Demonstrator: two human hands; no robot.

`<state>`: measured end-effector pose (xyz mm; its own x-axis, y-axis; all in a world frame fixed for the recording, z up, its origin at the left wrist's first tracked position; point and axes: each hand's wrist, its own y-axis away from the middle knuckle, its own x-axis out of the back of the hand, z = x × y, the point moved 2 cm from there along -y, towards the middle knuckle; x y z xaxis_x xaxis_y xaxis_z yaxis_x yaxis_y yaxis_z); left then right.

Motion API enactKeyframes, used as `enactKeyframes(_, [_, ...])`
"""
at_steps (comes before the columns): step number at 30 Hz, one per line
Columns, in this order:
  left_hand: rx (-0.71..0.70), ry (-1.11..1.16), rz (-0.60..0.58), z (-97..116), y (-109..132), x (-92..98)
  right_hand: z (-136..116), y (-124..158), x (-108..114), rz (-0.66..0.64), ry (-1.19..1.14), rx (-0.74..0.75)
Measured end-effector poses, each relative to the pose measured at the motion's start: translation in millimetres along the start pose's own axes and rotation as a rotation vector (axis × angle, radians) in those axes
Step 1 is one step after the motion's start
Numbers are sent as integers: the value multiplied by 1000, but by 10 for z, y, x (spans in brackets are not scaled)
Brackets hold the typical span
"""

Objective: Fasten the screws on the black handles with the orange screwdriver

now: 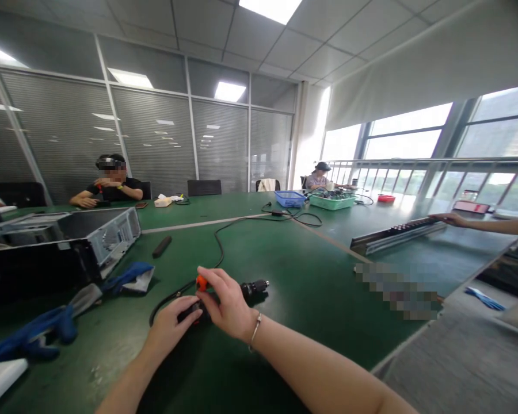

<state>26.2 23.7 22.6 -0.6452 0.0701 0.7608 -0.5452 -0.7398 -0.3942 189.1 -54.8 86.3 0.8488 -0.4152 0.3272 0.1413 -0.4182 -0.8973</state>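
Observation:
A black corded power tool (250,289) with an orange part (201,282) lies on the green table (293,270), chuck end pointing right. My right hand (228,302) is curled over its middle, fingertips pinching the orange part. My left hand (172,325) grips the tool's rear end from the left, fingers closed around it. The tool's black cord (218,244) runs away across the table.
An open computer case (69,241) lies at the left, with blue gloves (47,328) before it. A metal rail (397,234) lies at the right under another person's hand (451,218). Baskets (311,199) and seated people are at the far end.

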Motion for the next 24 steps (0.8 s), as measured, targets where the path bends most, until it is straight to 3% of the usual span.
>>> enactKeyframes(8, [37,5,27,153,5,-4,-52,79,-42,32,27,65])
enactKeyframes(24, [35,65,-5,114,-12,23,-6,121,21,47,48,85])
